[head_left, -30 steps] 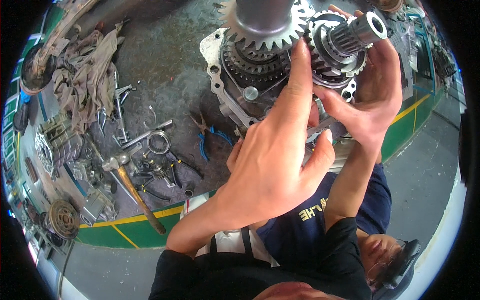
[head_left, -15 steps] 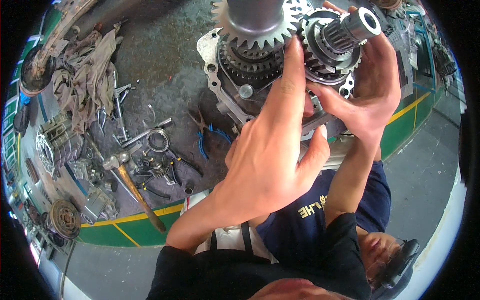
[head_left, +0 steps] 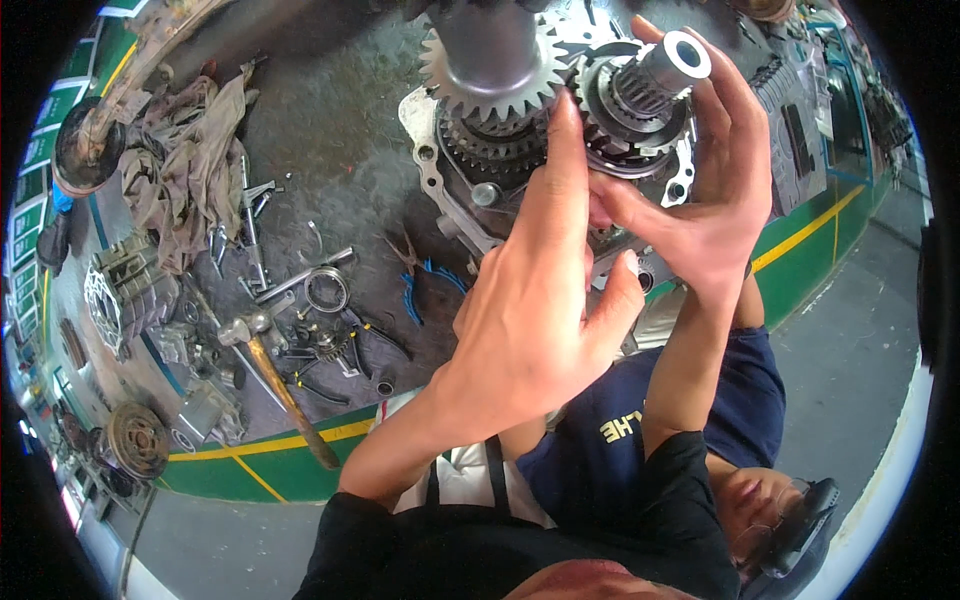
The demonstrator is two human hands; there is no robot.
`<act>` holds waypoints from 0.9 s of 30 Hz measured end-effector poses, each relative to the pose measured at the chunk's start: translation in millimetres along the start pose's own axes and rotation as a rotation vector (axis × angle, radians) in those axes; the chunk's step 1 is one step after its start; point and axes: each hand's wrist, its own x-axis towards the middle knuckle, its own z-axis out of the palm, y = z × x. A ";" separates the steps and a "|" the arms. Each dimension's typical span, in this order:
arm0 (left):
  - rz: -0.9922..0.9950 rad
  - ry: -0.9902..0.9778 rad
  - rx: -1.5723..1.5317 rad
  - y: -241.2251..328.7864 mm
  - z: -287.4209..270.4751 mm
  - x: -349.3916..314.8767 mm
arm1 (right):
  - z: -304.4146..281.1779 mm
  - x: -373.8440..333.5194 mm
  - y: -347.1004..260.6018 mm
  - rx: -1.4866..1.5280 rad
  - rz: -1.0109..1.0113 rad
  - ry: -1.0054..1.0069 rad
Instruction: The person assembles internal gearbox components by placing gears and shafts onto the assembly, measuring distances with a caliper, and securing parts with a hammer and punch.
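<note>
My right hand (head_left: 715, 215) is wrapped round a gear shaft (head_left: 630, 110), a splined shaft with stacked gear rings and a hollow end. It stands slightly tilted over the gearbox housing (head_left: 425, 150). My left hand (head_left: 530, 320) has its index finger stretched up, with the fingertip at the gap between this shaft's gears and a large toothed gear (head_left: 490, 80) beside it. The left thumb stands apart and holds nothing. Some left fingers are hidden beneath the hand. A thick grey cylinder (head_left: 485, 35) rises from the large gear, above darker gears (head_left: 490, 140) inside the housing.
Left on the bench lie pliers with blue handles (head_left: 425, 280), a hammer (head_left: 270, 370), a metal ring (head_left: 327, 289), a rag (head_left: 185, 170) and metal housings (head_left: 125, 290). A person in a navy shirt (head_left: 640, 400) is close by at the lower right, partly behind my right arm.
The view has shifted slightly, so the gear shaft and both hands appear a little further left. My right hand still grips the shaft, and the left index finger remains at the gears.
</note>
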 end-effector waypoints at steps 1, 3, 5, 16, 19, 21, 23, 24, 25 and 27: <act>-0.025 -0.012 0.028 1.1 0.2 -0.9 | -2.8 -1.0 -0.2 -0.006 0.018 -0.006; -0.067 -0.034 -0.026 3.2 0.6 -2.5 | -6.6 -1.6 -0.9 -0.019 0.052 -0.017; -0.080 -0.042 -0.047 4.3 0.7 -3.1 | -7.2 -0.5 -1.8 -0.025 0.029 -0.033; -0.055 -0.037 -0.040 3.3 -0.1 -0.1 | 3.1 -4.1 -5.0 -0.072 0.024 0.077; -0.058 -0.041 -0.016 3.6 0.2 0.0 | 3.9 -7.6 -4.8 -0.088 0.032 0.090; -0.058 -0.039 -0.015 3.1 0.5 0.5 | 3.3 -8.0 -4.7 -0.094 0.025 0.091; -0.061 -0.038 -0.028 2.9 0.8 0.4 | 1.8 -7.0 -4.8 -0.118 0.011 0.081; -0.053 -0.026 -0.025 3.0 0.8 0.2 | 0.9 -6.3 -4.9 -0.151 0.009 0.062; -0.052 -0.020 -0.024 3.1 0.8 -0.3 | -0.1 -5.4 -5.1 -0.185 0.007 0.044; -0.079 -0.026 -0.019 3.1 1.1 -1.5 | -1.2 -4.0 -4.7 -0.234 -0.020 0.031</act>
